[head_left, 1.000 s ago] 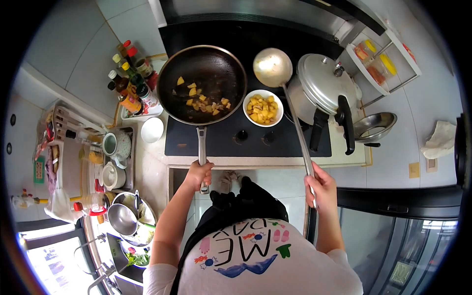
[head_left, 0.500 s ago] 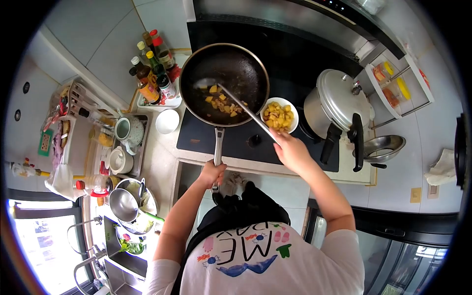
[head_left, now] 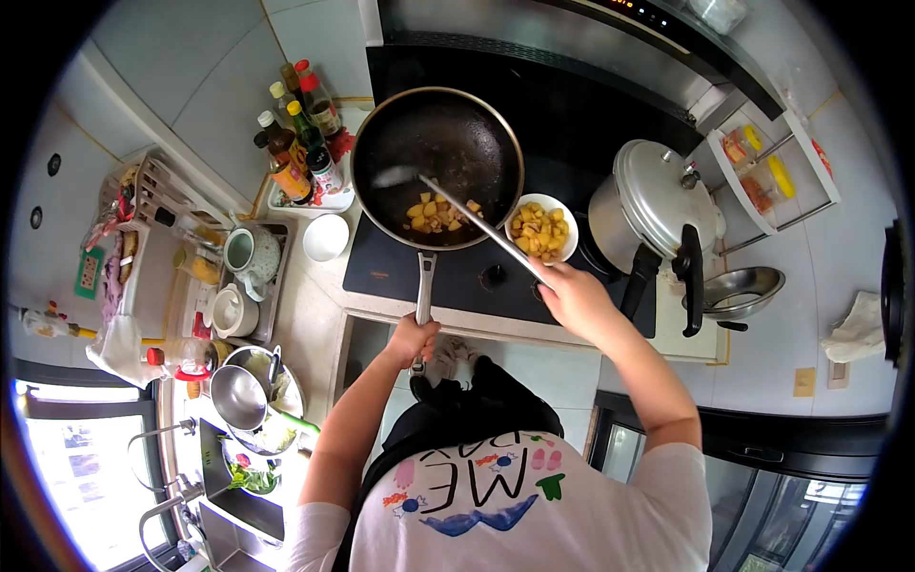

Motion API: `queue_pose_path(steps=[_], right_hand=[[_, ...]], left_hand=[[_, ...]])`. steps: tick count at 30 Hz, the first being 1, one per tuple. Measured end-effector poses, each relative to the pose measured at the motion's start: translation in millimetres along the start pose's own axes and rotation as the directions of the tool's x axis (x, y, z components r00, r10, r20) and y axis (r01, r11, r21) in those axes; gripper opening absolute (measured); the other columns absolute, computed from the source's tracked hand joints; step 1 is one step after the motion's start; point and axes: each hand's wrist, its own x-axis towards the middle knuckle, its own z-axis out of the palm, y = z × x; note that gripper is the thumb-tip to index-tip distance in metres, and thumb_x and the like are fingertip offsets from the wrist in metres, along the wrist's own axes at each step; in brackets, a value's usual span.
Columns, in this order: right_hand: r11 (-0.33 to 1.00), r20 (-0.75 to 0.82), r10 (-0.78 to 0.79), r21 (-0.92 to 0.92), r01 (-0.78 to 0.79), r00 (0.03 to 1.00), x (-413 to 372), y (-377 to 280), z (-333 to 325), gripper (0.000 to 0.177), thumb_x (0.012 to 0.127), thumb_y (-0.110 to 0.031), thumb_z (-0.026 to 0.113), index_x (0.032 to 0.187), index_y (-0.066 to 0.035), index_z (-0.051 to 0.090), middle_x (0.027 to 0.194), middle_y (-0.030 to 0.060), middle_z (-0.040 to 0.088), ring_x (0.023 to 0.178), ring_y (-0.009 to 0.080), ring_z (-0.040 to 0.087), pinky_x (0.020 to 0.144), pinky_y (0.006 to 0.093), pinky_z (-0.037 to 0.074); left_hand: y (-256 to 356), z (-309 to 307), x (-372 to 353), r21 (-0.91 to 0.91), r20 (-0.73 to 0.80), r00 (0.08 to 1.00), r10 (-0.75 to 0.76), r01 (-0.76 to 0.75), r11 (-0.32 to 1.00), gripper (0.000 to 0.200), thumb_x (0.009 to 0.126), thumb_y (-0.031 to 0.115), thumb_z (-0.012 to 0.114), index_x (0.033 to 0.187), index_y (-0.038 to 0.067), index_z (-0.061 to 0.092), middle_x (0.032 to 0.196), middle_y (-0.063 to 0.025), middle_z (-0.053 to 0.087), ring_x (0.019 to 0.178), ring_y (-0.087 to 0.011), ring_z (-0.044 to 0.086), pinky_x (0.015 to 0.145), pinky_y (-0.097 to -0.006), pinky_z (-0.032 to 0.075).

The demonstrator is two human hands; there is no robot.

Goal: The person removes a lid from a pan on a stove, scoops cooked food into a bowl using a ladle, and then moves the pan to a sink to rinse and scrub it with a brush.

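Note:
My left hand (head_left: 414, 341) is closed round the handle of a dark wok (head_left: 467, 133) on the black stove. Yellow cubed pieces (head_left: 440, 214) lie in a heap in the near part of the wok. In my right hand (head_left: 572, 294) is the long metal handle of a spatula (head_left: 481, 223), which slants over the wok's near right rim. The spatula's head, blurred, is at the left inside the wok, beyond the pieces. A white bowl (head_left: 570, 238) full of yellow cubes stands beside the wok, just past my right hand.
A pressure cooker (head_left: 648, 195) stands on the right of the stove, with a metal bowl (head_left: 743, 289) beyond it. Sauce bottles (head_left: 286, 157) crowd a tray at the left, near an empty white bowl (head_left: 325, 237). A saucepan (head_left: 240, 397) sits by the sink (head_left: 238, 534).
The spatula's head has shifted slightly towards me and left in the wok. The yellow pieces are gathered closer together, nearer the wok's near edge.

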Motion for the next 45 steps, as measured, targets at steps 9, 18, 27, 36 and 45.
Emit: queue_pose_path(steps=[9,18,27,36,45], right_hand=[[0.993,-0.027,0.100,-0.062,-0.101,0.995,-34.8,17.7,-38.1,0.041,0.075,-0.006,0.054,0.115,-0.006,0.050,0.077,0.0133,0.052,0.061,0.0310,0.055,0.055,0.0391,0.046],[0.978,0.177,0.207,-0.053,-0.201,0.962,-51.5,8.7,-64.3,0.042,0.075,-0.007,0.054,0.116,-0.010,0.049,0.081,0.0131,0.054,0.066,0.0316,0.056,0.059,0.0393,0.047],[0.989,0.029,0.143,0.042,-0.144,0.989,-21.8,26.8,3.8,0.043,0.076,-0.006,0.051,0.118,0.001,0.043,0.095,0.0202,0.053,0.075,0.0354,0.057,0.069,0.0406,0.048],[0.983,0.213,0.150,-0.138,-0.123,0.965,-57.1,3.6,-47.8,0.044,0.076,-0.004,0.051,0.119,-0.002,0.044,0.089,0.0153,0.051,0.066,0.0318,0.056,0.059,0.0398,0.047],[0.952,-0.072,0.282,0.142,-0.270,0.957,-68.1,17.7,-21.3,0.044,0.076,-0.006,0.055,0.119,-0.005,0.046,0.091,0.0201,0.053,0.069,0.0357,0.054,0.064,0.0388,0.046]], left_hand=[[-2.8,-0.8,1.6,-0.026,0.051,0.999,-0.002,0.004,1.000,0.015,0.077,0.007,0.054,0.077,0.003,0.040,0.048,-0.0042,0.036,0.034,-0.0133,0.035,0.032,-0.0313,0.034],[1.4,-11.4,3.6,-0.187,0.225,0.969,-0.103,0.146,0.971,0.020,0.082,0.021,0.052,0.072,0.007,0.041,0.048,-0.0027,0.037,0.035,-0.0143,0.036,0.036,-0.0316,0.034],[10.5,0.3,-0.2,-0.341,0.176,0.982,-0.067,0.125,0.932,0.018,0.084,0.019,0.050,0.072,0.008,0.043,0.050,-0.0013,0.037,0.038,-0.0122,0.034,0.038,-0.0266,0.030],[15.0,5.2,-6.0,-0.130,0.110,0.992,0.066,-0.052,0.990,0.019,0.080,0.009,0.057,0.073,0.005,0.040,0.048,0.0009,0.033,0.037,-0.0084,0.030,0.033,-0.0250,0.026],[26.8,23.1,-24.2,0.124,0.054,0.982,0.179,-0.184,0.975,0.014,0.078,0.006,0.054,0.075,0.002,0.041,0.046,-0.0026,0.038,0.033,-0.0115,0.035,0.032,-0.0270,0.030]])
